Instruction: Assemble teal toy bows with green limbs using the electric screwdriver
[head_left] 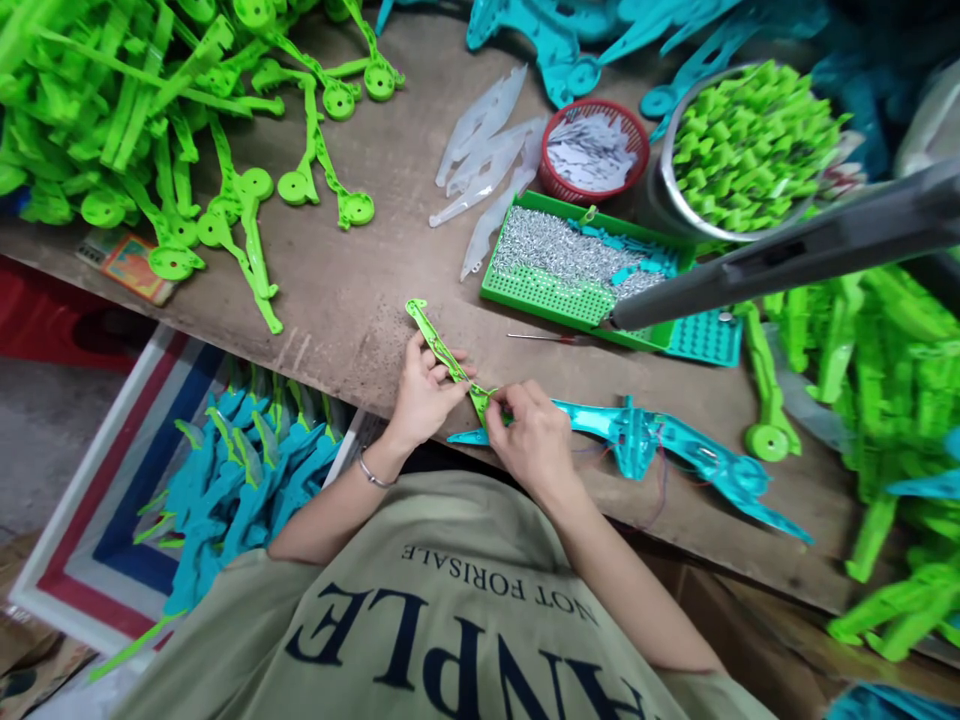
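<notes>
My left hand [429, 392] holds a long green plastic part [433, 338] slantwise over the table's front edge, its fingers wrapped around the middle. At the part's lower end my right hand [529, 432] is closed, thumb and fingertips pinching there; whatever small piece they may hold is hidden. Beneath and beside my right hand lies a blue plastic shell [690, 450] with thin wires, its pointed tip showing under the green part. A thin screwdriver [551, 338] with a reddish end lies just beyond my hands.
A green tray [570, 314] holds screws and small blue pieces. Behind it stand a red basket [553, 186] of white pieces and a metal bowl [669, 185] of green pieces. A dark grey tool [780, 255] hangs over the right side. Green parts [97, 110] are heaped left and right.
</notes>
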